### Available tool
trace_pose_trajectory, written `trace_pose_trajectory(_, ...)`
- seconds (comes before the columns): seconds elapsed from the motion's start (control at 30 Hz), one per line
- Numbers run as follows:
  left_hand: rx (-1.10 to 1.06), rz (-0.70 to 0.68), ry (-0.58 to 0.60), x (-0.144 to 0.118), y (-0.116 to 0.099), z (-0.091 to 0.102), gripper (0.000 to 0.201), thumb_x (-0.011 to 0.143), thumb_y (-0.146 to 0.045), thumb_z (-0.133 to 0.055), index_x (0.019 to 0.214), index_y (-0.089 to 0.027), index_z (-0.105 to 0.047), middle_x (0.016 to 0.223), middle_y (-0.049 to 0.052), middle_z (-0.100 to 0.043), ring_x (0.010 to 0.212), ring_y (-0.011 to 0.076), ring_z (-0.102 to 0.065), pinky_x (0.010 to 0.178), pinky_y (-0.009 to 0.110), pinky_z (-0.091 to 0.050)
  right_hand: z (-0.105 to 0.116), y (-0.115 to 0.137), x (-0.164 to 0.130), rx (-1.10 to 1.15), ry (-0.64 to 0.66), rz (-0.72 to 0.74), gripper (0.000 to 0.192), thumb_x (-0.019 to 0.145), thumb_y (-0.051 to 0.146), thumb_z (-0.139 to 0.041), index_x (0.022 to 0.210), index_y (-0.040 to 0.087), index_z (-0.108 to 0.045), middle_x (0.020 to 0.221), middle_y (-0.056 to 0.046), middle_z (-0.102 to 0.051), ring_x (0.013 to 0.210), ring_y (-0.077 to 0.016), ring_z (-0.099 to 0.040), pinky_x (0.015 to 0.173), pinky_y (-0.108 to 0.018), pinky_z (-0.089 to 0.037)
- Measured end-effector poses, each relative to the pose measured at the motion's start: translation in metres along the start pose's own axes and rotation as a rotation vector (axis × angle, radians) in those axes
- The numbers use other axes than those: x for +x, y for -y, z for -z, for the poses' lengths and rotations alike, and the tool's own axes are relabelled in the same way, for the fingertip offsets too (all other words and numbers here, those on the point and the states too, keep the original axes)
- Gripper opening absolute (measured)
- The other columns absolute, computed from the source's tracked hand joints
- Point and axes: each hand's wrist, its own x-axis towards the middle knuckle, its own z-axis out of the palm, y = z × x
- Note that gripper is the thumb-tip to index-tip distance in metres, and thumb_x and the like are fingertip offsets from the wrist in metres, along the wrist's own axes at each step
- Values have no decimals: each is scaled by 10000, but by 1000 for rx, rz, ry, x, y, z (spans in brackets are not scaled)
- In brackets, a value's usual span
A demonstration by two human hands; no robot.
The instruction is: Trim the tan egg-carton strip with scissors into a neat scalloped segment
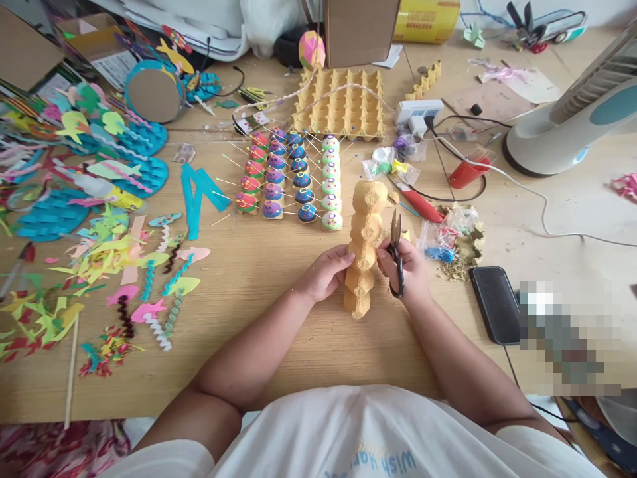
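My left hand (pixel 329 273) grips the left side of an egg carton strip (pixel 367 229), tan and bumpy, held lengthwise above the table. Black-handled scissors (pixel 396 255) are in my right hand (pixel 409 271), their blades pointing away from me. The fingers of that hand are closed round the handles, close to the strip's right edge. Beyond the strip stand rows of painted carton cups, with red ones (pixel 251 168), purple ones (pixel 273 174), blue ones (pixel 301 178) and white ones (pixel 332 182), many with thin sticks poking out.
An uncut egg tray (pixel 343 106) lies at the back. Paper scraps and paper fish (pixel 149 309) cover the left. To the right are a red cutter (pixel 423 202), clay bags (pixel 440 242), a phone (pixel 495 304), a power strip (pixel 421 110) with cables and a fan (pixel 572 113).
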Motion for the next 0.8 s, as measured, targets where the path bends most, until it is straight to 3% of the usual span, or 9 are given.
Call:
trace_pose_trajectory(0.2, -28, -12, -29, 1, -1, 0, 346, 819, -433, -861, 991, -170, -716, 867, 54, -764, 743, 197, -742, 662, 290, -598, 3, 1, -2, 15, 32, -4, 299, 812, 377, -833, 773, 233, -573, 600, 73, -484, 506, -84, -397, 489, -255, -285)
trace_pose_trajectory(0.3, -62, -45, -44, 1, -2, 1, 316, 832, -420, -850, 990, -181, -717, 893, 48, -769, 759, 187, -733, 669, 283, -596, 5, -3, 1, -34, 12, 11, 273, 805, 365, -828, 791, 234, -589, 630, 65, -508, 537, -91, -424, 511, -252, -326)
trace_pose_trajectory(0.43, -55, -41, -32, 0, -3, 0, 357, 839, -444, -839, 1041, -173, -723, 938, 60, -771, 776, 197, -732, 679, 302, -601, 8, -12, 8, -71, -55, 18, 332, 750, 370, -861, 954, 256, -625, 692, 61, -577, 603, -117, -520, 589, -264, -431)
trace_pose_trajectory(0.67, -40, -35, -47, 1, -1, 2, 307, 892, -408, -781, 1063, -159, -727, 951, 71, -767, 792, 198, -726, 699, 309, -599, 9, -18, 15, -49, -86, 31, 339, 746, 385, -871, 926, 263, -612, 688, 63, -578, 627, -134, -567, 624, -283, -469)
trace_pose_trajectory(0.8, -38, -70, -21, 4, 2, 6, 248, 925, -364, -743, 1083, -173, -731, 959, 63, -770, 813, 195, -725, 718, 300, -595, 7, -16, 14, -24, -84, 24, 339, 754, 415, -870, 898, 257, -607, 623, 78, -534, 557, -120, -512, 543, -262, -392)
